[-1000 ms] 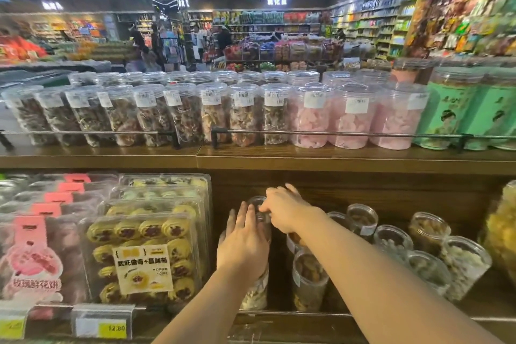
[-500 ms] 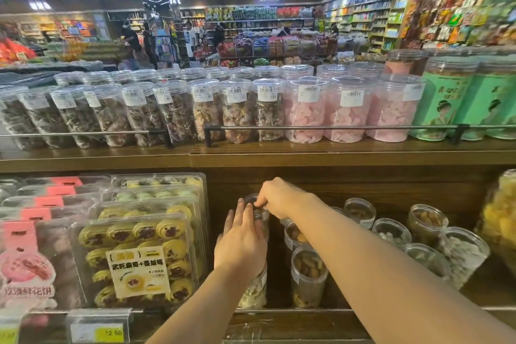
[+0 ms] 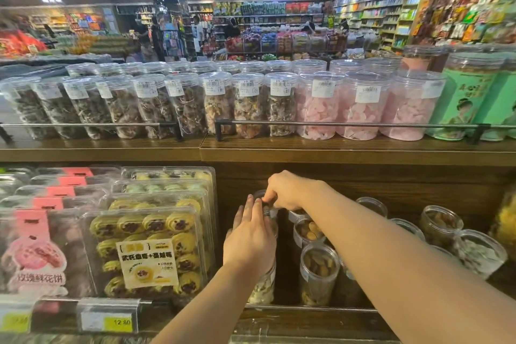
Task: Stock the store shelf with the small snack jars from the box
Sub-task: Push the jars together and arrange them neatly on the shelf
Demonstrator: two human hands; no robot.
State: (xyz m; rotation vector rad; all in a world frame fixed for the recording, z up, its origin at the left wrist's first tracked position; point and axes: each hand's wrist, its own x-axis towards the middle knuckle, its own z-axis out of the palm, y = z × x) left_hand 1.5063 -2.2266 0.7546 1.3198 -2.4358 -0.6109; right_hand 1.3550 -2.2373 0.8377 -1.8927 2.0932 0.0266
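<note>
On the lower wooden shelf point(image 3: 307, 324) stand several small clear snack jars. My left hand point(image 3: 251, 240) lies with fairly straight fingers on top of the front jar point(image 3: 262, 288), which holds pale snack pieces. Behind it, my right hand point(image 3: 284, 190) curls over the lid of a rear jar point(image 3: 258, 195) and pinches it. To the right are a nut-filled jar point(image 3: 318, 271) and another behind it point(image 3: 307, 230). The box is out of view.
More small jars point(image 3: 439, 222) stand loosely at the right, some tilted point(image 3: 479, 253). Clear pastry trays point(image 3: 148, 248) fill the shelf's left side. The upper shelf point(image 3: 335, 151) carries tall jars point(image 3: 360, 103) behind a metal rail. Price tags point(image 3: 107, 320) line the front edge.
My right hand has edged slightly farther back over the rear jar. My left hand has stayed on the front jar. The view has tilted a little.
</note>
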